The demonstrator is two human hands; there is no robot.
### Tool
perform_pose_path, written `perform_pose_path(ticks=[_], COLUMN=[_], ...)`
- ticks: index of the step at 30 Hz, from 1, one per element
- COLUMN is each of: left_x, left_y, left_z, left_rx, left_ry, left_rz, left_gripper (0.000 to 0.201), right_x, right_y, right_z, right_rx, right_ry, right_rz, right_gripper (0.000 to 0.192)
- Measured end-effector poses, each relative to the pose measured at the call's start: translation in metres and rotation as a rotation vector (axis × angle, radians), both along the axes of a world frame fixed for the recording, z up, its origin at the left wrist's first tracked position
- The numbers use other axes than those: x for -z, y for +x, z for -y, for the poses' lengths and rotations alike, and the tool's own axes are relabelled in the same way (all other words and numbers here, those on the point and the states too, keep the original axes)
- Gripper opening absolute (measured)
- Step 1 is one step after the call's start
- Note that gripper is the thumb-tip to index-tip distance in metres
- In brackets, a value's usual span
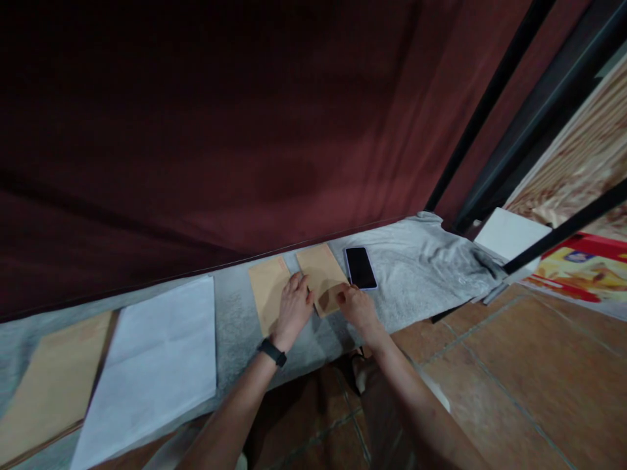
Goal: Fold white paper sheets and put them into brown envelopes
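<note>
Two small brown envelopes lie side by side on a grey cloth-covered ledge [235, 326]. My left hand [294, 307] rests flat across the left envelope [267, 287], fingers reaching toward the gap between the two. My right hand [356, 305] touches the lower right corner of the right envelope [321, 274]. A black wristband sits on my left wrist. A black phone [360, 267] lies screen up just right of the envelopes.
A white sheet of paper [157, 359] and a large brown envelope [53, 378] lie farther left on the ledge. Dark red curtain hangs behind. A white board [509, 234], black bars and a colourful poster [582, 271] stand at right above the tiled floor.
</note>
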State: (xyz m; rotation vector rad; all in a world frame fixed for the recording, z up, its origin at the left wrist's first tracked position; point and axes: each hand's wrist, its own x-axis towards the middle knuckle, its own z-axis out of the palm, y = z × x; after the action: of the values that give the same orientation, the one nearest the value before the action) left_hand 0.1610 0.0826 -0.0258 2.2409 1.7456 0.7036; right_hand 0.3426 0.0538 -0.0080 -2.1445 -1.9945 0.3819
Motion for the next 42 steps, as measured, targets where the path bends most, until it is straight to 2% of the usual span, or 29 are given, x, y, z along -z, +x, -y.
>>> perform_pose_path(ticks=[3,6,9,13,16,19,21,25,29,32,34,39,42], left_x=[-0.008,-0.012,-0.012,-0.011,-0.008,0.000,0.007,0.018,0.014,0.003,-0.003,-0.007,-0.001], left_y=[-0.049,-0.090,-0.109,-0.110,-0.110,-0.112,-0.110,-0.099,-0.085,-0.079,-0.078,-0.081,-0.082], left_z=[0.022,0.041,0.051,0.051,0.047,0.043,0.041,0.040,0.048,0.057,0.060,0.062,0.061], left_rx=[-0.210,-0.542,-0.626,-0.641,-0.644,-0.507,-0.443,-0.438,-0.395,-0.355,-0.325,-0.318,-0.343], left_ry=[-0.071,-0.367,-0.459,-0.531,-0.531,-0.508,-0.462,-0.361,-0.123,0.021,0.079,0.065,0.018], left_rz=[0.177,0.632,0.839,1.123,1.109,1.054,1.029,1.017,0.981,1.030,1.072,1.221,1.320], left_gripper=[0.046,0.049,0.048,0.048,0.048,0.041,0.039,0.039,0.028,0.022,0.021,0.017,0.017], right_x=[-0.001,-0.001,0.004,0.016,0.023,0.029,0.033,0.040,0.041,0.038,0.035,0.022,0.016], right_y=[0.000,-0.015,-0.042,-0.072,-0.081,-0.086,-0.088,-0.093,-0.095,-0.095,-0.096,-0.101,-0.104], right_z=[-0.005,-0.010,-0.010,-0.005,-0.003,-0.003,-0.003,-0.003,-0.001,-0.001,-0.001,0.003,0.004], right_rx=[-0.048,-0.157,-0.254,-0.290,-0.273,-0.238,-0.220,-0.226,-0.245,-0.221,-0.161,-0.014,0.040], right_ry=[0.039,0.029,-0.042,-0.054,-0.045,-0.042,-0.026,-0.004,0.020,0.052,0.015,-0.316,-0.394], right_rz=[-0.163,-0.419,-0.547,-0.371,-0.286,-0.266,-0.270,-0.297,-0.370,-0.520,-0.686,-1.271,-1.530], right_gripper=[0.031,0.031,0.028,0.024,0.026,0.024,0.023,0.027,0.027,0.021,0.020,0.033,0.041])
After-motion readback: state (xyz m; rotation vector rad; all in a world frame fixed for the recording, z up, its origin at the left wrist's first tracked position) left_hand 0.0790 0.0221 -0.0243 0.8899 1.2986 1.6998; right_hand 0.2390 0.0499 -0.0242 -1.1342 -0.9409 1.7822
